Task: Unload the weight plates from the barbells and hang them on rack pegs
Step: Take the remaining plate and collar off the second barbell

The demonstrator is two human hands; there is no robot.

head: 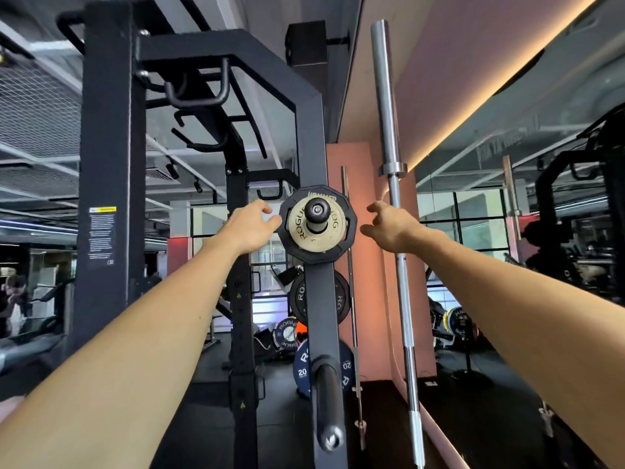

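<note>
Reaching forward at head height, both bare arms extend toward a black rack upright (318, 299) that carries storage pegs. The left hand (252, 228) sits just beside the left rim of the upper plates, fingers loosely spread and holding nothing; whether a fingertip touches the rim cannot be told. The right hand (389, 228) hovers a little apart from the right rim, fingers curled and parted, also empty.

On the upper peg (317, 216) hang two weight plates: a small tan plate (297, 228) lettered ROGUE in front, and a larger black twelve-sided plate (350, 218) lettered HAMMER behind it. The peg's black end protrudes through both.

Below, on the same upright, a black round plate (297, 299) hangs behind the post. Lower still, a blue plate (302, 367) marked 20 sits behind the post, and a bare lower peg (326, 404) points toward the camera.

To the right, a silver barbell (394, 214) stands upright against the pink wall (368, 252), unloaded. A thinner bar (351, 282) stands between it and the rack. A mirror (541, 164) covers the right wall.
</note>
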